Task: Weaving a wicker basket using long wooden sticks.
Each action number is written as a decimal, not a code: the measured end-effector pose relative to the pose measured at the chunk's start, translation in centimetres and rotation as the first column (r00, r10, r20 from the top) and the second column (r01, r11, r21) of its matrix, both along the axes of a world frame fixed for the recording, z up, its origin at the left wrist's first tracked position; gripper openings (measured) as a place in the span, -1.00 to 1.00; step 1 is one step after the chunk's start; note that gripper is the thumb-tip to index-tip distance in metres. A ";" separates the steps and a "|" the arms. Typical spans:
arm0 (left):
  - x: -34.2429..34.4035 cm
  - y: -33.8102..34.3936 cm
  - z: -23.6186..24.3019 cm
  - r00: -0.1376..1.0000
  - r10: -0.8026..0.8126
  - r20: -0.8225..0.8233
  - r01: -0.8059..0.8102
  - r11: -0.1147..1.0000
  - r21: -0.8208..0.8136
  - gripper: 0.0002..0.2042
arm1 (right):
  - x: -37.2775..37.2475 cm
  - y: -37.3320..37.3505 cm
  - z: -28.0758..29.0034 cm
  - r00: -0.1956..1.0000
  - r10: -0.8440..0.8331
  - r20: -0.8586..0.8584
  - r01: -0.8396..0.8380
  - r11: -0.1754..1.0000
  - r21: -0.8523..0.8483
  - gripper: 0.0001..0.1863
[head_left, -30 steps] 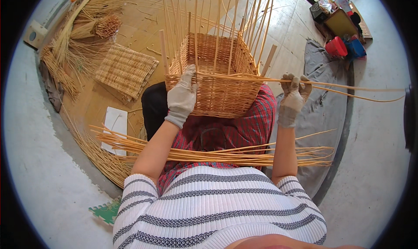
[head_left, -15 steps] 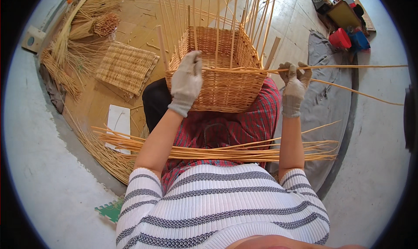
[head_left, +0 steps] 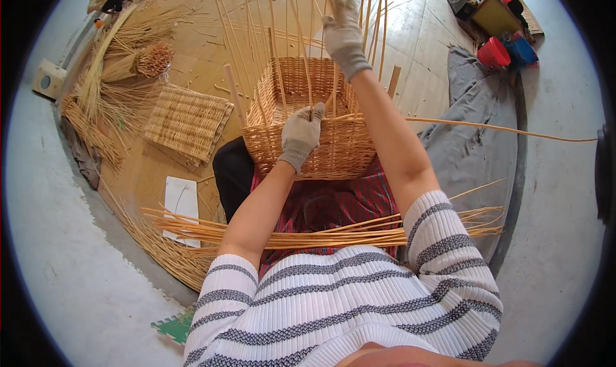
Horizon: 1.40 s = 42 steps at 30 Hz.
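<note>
A square wicker basket [head_left: 340, 150] rests on my lap, with tall thin upright stakes [head_left: 296, 33] rising from its walls. My left hand [head_left: 301, 136], in a pale work glove, closes on the near rim, its thumb beside one stake. My gloved right hand [head_left: 345, 36] is raised above the basket among the far stakes, fingers curled round a wicker strand that is partly hidden. Another wicker strand [head_left: 494, 127] stretches from the near rim far out to the right. Below the basket, a bundle of loose strands [head_left: 321, 238] lies across my lap.
Woven panels [head_left: 187, 124] lie on the floor at left, near straw bundles [head_left: 154, 60]. A white sheet [head_left: 182, 203] lies close to my left arm. At right are a grey cloth [head_left: 471, 104], a red bucket [head_left: 493, 52] and a blue container [head_left: 523, 51].
My right hand has swung from the right side up over the basket, taking one of the two outstretched strands. My left hand has slid right and down along the rim.
</note>
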<state>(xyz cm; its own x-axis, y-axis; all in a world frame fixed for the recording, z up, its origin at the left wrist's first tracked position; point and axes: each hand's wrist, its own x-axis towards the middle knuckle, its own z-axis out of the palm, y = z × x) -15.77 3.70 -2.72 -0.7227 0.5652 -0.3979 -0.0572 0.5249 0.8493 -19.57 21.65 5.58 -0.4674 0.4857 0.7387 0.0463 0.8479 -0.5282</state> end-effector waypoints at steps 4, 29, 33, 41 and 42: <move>-1.1 -0.7 -0.1 0.996 -0.071 -0.061 0.068 0.996 -0.051 -0.49 | 10.3 -4.0 -2.4 0.953 0.174 -0.247 -0.290 0.757 -0.586 -0.49; 5.8 5.6 0.7 0.976 -0.166 0.144 0.122 0.954 0.275 -0.74 | 15.8 2.3 0.8 0.957 0.249 -0.148 -0.287 0.887 -0.362 -0.66; 5.0 6.2 0.0 0.986 -0.093 0.141 0.047 0.952 0.303 -0.68 | 10.5 7.5 4.4 0.924 0.341 -0.172 -0.373 0.709 -0.599 -0.73; 3.9 4.8 0.9 0.931 -0.270 0.246 0.169 0.915 0.365 -0.75 | 23.9 6.2 -9.3 0.888 -0.252 -0.385 0.047 0.882 -0.470 -0.67; 4.0 4.3 0.9 0.918 -0.320 0.234 0.179 0.862 0.475 -0.74 | 24.4 6.3 -9.9 0.884 -0.280 -0.374 0.069 0.870 -0.488 -0.67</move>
<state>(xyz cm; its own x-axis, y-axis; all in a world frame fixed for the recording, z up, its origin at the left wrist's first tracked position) -11.81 8.02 -1.85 -0.4212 0.8750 -0.2386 -0.2587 0.1363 0.9563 4.82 27.95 -4.35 -0.0389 0.8530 0.5204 -0.1445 0.5105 -0.8476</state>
